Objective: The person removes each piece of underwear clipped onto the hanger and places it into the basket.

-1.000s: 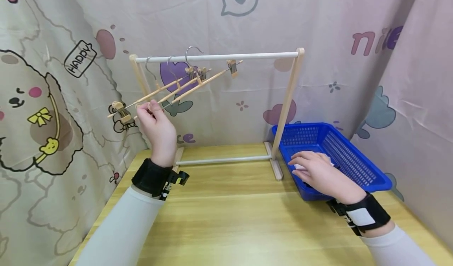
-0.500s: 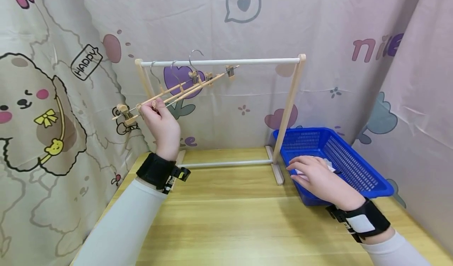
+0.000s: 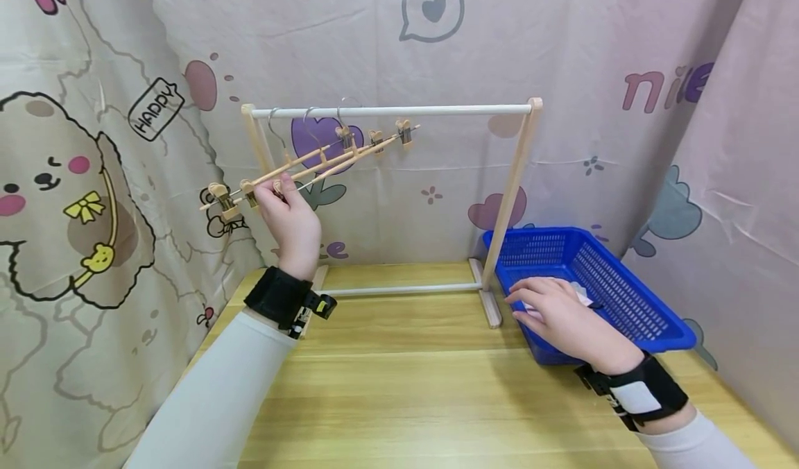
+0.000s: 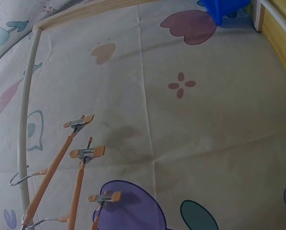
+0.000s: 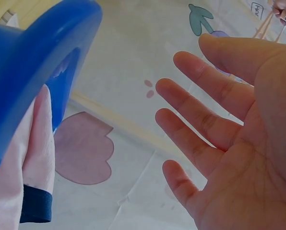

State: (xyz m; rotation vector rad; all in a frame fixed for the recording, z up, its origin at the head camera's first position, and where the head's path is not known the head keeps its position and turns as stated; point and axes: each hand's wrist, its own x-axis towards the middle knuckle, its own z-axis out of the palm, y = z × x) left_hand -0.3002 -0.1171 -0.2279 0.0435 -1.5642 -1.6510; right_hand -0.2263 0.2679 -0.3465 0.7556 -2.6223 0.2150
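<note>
My left hand (image 3: pixel 291 219) pinches the near end of a wooden clip hanger (image 3: pixel 356 151). This hanger's metal hook is at the white rail (image 3: pixel 437 110) of a small clothes rack. Beside it, two similar clip hangers hang on the rail's left part. The left wrist view shows the hangers' far clips (image 4: pixel 87 152) and hooks by the rail. My right hand (image 3: pixel 562 316) hovers over the near left side of the blue basket (image 3: pixel 677 337), fingers spread and holding nothing. Pale pink cloth with a dark blue band (image 5: pixel 37 203) lies in the basket, partly hidden by the hand.
The rack's right post (image 3: pixel 512 184) and foot (image 3: pixel 490 306) stand right against the basket's left side. A lower bar (image 3: pixel 399 289) runs between the feet. Below lies a wooden table (image 3: pixel 399 386), with printed curtains (image 3: pixel 424 60) behind and at the sides.
The held hanger's hook has come down from above the rail onto it, and my left hand has shifted slightly right. The right hand stays over the basket. The head view has tilted slightly.
</note>
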